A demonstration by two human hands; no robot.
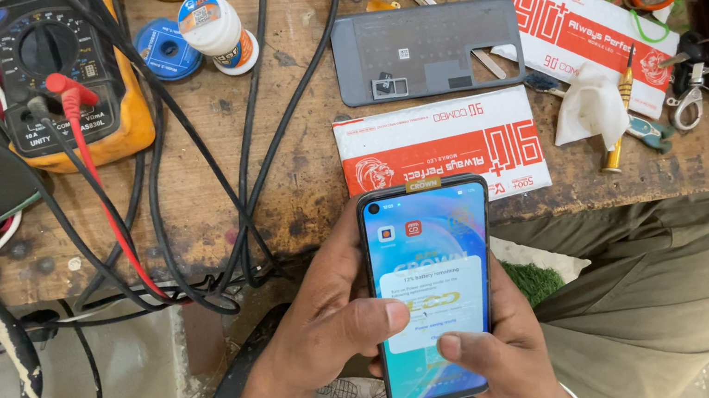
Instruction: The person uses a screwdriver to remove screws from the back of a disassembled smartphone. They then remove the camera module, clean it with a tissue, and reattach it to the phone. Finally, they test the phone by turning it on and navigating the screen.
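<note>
From the head camera I see both my hands wrapped around a smartphone (432,290), held upright just below the workbench (303,169) edge at about six o'clock in the frame. My left hand (331,324) cups the phone's left edge, fingers closed behind it, its thumb lying across the lit screen over a pale pop-up box. My right hand (500,355) grips the lower right side, thumb tip touching the screen near the bottom of that box.

Just past the phone at twelve o'clock lies a red-and-white flat package (441,149), and beyond it a grey phone back cover (426,50), inner side up. A second red-and-white package (596,27) sits at two o'clock with a crumpled tissue (592,107) on it. At ten o'clock a yellow-cased multimeter (64,74) rests among black cables (253,148), a small white bottle (217,30) near it.
</note>
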